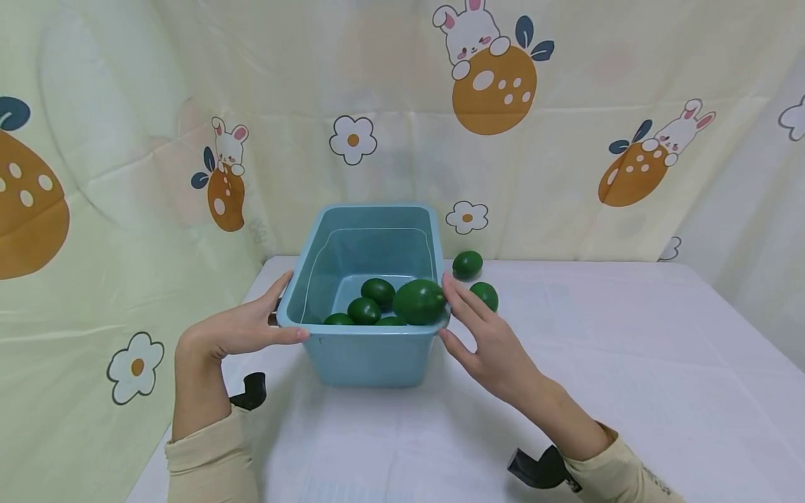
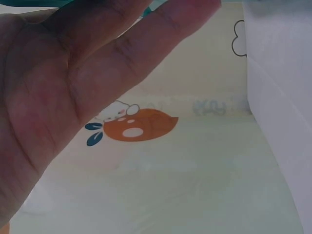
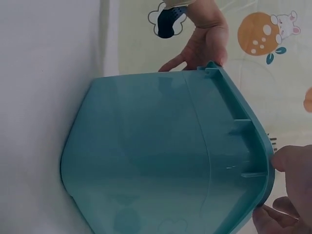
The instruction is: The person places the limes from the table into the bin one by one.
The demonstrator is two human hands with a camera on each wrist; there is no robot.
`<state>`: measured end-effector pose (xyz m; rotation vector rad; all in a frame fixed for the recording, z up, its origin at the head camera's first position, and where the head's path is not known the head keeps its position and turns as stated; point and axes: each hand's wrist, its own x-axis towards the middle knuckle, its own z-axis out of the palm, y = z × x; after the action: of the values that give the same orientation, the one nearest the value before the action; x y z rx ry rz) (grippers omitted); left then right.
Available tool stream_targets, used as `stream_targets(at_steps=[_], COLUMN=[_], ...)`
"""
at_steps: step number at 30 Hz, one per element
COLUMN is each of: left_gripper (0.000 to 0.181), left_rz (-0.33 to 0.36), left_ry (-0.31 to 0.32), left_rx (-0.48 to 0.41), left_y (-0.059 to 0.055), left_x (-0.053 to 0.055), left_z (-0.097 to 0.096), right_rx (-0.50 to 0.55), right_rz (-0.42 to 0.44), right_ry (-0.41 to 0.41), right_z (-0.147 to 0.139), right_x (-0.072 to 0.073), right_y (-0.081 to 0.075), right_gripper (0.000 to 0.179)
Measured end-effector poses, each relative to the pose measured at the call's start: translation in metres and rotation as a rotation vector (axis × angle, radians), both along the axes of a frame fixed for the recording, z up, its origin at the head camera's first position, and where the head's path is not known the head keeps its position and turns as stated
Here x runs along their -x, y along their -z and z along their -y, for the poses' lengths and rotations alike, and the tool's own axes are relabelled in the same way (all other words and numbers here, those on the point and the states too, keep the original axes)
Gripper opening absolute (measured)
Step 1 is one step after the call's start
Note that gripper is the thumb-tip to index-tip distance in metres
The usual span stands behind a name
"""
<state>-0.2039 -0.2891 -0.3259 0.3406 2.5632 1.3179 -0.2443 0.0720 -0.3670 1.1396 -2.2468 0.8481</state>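
A light-blue plastic bin (image 1: 371,356) is between the two hands, over the white table. My left hand (image 1: 248,328) holds its near left corner, thumb on the front rim and fingers extended along the left side. The right hand (image 1: 493,346) holds the near right corner, fingers at the side rim and thumb lower on the wall. Inside lie a large dark green oval fruit (image 1: 418,302), close to the right fingertips, and several smaller green fruits (image 1: 363,311), bunched at the near end. In the right wrist view the bin's outer wall (image 3: 141,141) fills the middle.
Two more green fruits lie on the table right of the bin: a rear one (image 1: 467,265) and a nearer one (image 1: 486,296), partly behind the right hand. A cream curtain (image 1: 402,161) with rabbit prints hangs behind and to the left. The white table (image 1: 604,349) extends to the right.
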Motion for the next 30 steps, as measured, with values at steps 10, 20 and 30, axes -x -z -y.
stream_targets(at_steps=[10, 20, 30], left_gripper=[0.098, 0.097, 0.096], left_rz=[0.002, 0.006, 0.000], left_ry=[0.007, -0.002, 0.011], left_rx=[-0.014, -0.001, -0.014], left_y=[0.001, 0.001, 0.001], left_x=[0.001, 0.001, 0.001], left_z=[-0.001, 0.000, 0.001], right_rx=[-0.052, -0.011, 0.034], right_rz=[0.036, 0.024, 0.082], right_ry=[0.021, 0.064, 0.231], right_z=[0.000, -0.011, -0.034], right_x=[-0.002, 0.013, 0.051], right_y=[0.000, -0.004, 0.004], right_gripper=[0.072, 0.076, 0.073])
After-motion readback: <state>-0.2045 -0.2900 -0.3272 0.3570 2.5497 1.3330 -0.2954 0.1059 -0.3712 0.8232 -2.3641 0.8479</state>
